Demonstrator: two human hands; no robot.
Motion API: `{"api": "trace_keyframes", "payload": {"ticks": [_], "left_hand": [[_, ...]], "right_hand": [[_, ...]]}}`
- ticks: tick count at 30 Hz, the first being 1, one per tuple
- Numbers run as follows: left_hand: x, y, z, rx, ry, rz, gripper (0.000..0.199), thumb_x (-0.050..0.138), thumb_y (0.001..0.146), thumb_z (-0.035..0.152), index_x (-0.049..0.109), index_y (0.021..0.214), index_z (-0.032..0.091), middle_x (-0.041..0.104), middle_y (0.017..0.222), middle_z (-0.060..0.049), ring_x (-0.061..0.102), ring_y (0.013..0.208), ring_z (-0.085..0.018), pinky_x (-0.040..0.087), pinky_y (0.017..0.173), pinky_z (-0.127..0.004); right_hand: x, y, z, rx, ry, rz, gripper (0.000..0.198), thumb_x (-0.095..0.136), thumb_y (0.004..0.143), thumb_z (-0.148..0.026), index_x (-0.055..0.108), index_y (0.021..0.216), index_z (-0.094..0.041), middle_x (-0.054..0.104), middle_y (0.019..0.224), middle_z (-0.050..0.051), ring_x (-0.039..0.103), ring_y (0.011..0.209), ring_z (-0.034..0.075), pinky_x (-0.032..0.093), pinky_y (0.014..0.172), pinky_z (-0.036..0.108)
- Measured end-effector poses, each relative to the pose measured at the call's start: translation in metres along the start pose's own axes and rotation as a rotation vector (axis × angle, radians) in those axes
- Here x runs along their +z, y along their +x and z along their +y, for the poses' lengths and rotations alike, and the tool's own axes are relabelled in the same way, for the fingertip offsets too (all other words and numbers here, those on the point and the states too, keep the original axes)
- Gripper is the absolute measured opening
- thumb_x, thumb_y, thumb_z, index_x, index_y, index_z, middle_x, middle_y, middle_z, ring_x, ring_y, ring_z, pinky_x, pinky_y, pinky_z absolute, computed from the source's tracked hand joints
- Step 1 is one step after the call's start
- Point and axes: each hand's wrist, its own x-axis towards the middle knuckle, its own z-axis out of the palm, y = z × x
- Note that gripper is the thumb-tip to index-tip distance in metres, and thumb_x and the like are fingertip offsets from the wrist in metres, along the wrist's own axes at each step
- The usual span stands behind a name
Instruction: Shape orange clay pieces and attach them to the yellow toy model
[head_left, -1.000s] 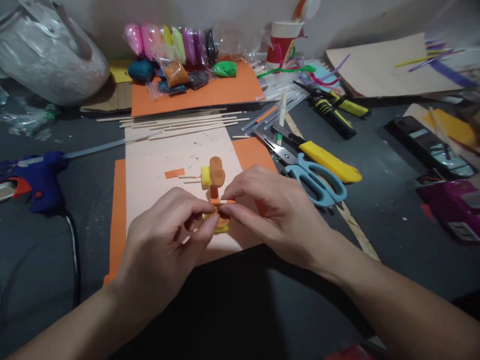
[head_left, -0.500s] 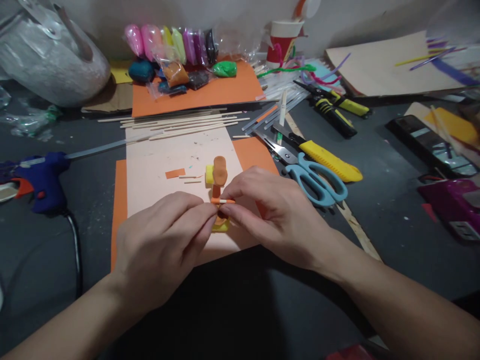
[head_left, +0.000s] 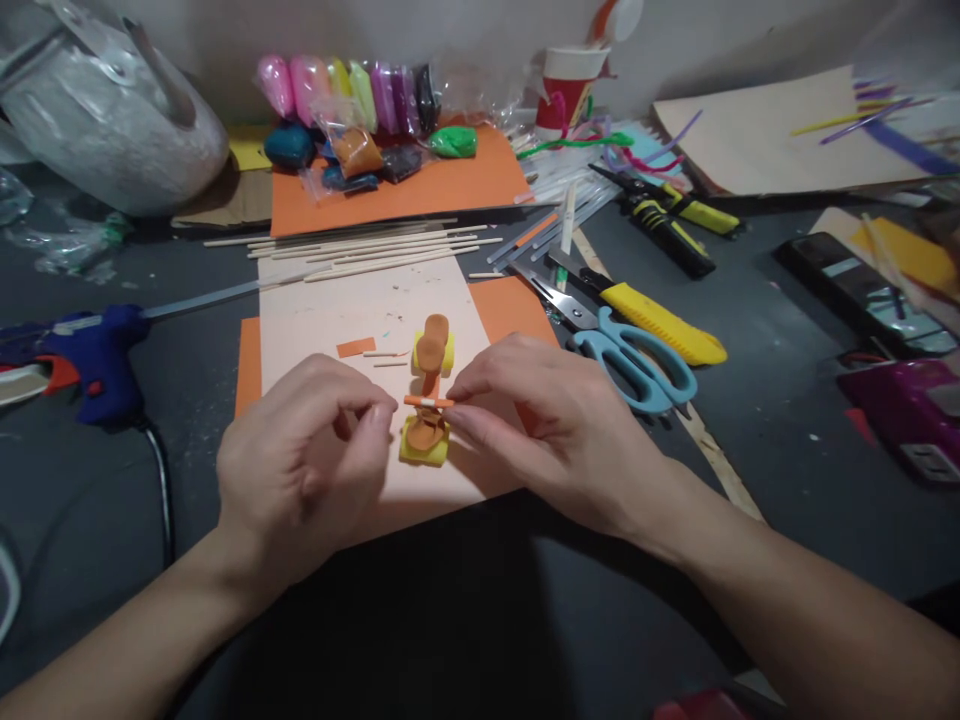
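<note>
A small clay model, orange-brown with yellow blocks at both ends, stands on the pale paper sheet. Across its middle lies a short thin stick with orange ends and a pale centre. My right hand pinches the stick's right end between thumb and fingertips. To the left of the model, my left hand is apart from it, fingers curled and thumb tip near the index fingertip, with nothing visible between them. Beyond that hand lie an orange paper scrap and two short stick pieces.
Blue-handled scissors and a yellow cutter knife lie right of the paper. A blue glue gun is on the left. Behind are thin wooden sticks, bagged clay, a metal kettle and black-and-yellow pliers.
My left hand has let go of the stick and drawn back to the left, uncovering the model's lower part. The model and stick have shifted slightly left, my right hand still at the stick.
</note>
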Motion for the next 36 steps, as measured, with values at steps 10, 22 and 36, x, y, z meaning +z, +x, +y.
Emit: {"api": "trace_keyframes", "payload": {"ticks": [10, 22, 36], "left_hand": [[0.016, -0.008, -0.017, -0.306, -0.389, -0.104, 0.015, 0.061, 0.097, 0.020, 0.075, 0.101, 0.024, 0.076, 0.095, -0.003, 0.068, 0.078, -0.015, 0.054, 0.067, -0.028], [0.022, -0.005, -0.020, -0.038, -0.384, -0.175, 0.024, 0.060, 0.096, 0.007, 0.079, 0.108, 0.015, 0.074, 0.094, -0.006, 0.070, 0.085, -0.012, 0.054, 0.076, -0.022], [0.017, -0.008, -0.011, -0.192, -0.471, -0.071, 0.020, 0.061, 0.097, 0.014, 0.078, 0.106, 0.020, 0.073, 0.101, -0.003, 0.067, 0.095, -0.014, 0.052, 0.080, -0.023]], "right_hand": [[-0.018, 0.000, 0.004, 0.016, -0.082, -0.043, 0.014, 0.061, 0.101, -0.026, 0.073, 0.098, -0.019, 0.077, 0.094, 0.006, 0.069, 0.087, 0.019, 0.052, 0.078, 0.031], [-0.008, 0.004, -0.018, 0.024, -0.410, -0.088, 0.023, 0.064, 0.100, -0.032, 0.069, 0.087, -0.014, 0.069, 0.078, 0.004, 0.060, 0.069, 0.017, 0.041, 0.063, 0.028], [-0.020, 0.016, -0.019, 0.264, 0.176, -0.034, 0.015, 0.071, 0.095, -0.021, 0.074, 0.081, -0.018, 0.073, 0.076, -0.002, 0.064, 0.069, 0.011, 0.045, 0.064, 0.022]]}}
